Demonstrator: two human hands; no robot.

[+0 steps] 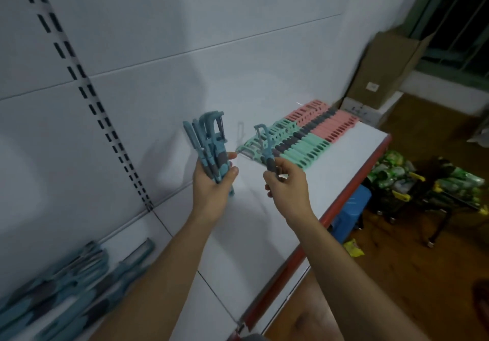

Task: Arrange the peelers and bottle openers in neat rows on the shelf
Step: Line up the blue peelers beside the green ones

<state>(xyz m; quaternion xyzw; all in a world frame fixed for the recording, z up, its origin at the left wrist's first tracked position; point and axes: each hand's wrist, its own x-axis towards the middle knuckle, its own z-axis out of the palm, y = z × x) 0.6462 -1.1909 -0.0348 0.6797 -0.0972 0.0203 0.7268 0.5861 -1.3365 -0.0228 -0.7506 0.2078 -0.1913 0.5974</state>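
Note:
My left hand (213, 187) grips a bundle of several blue peelers (209, 142), held upright above the white shelf (264, 208). My right hand (287, 184) pinches a single blue peeler (266, 144) by its grey handle, blade end up, just right of the bundle. Behind it, mint green tools (299, 146) and pink tools (325, 122) lie in neat rows at the shelf's far right end. More blue peelers (60, 293) lie blurred on the shelf at the lower left.
The shelf has a red front edge (344, 200) and a white back panel with slotted uprights (87, 94). A cardboard box (383, 70) stands past the shelf's end. On the wooden floor are a blue stool (349, 211) and green packaged goods (397, 171).

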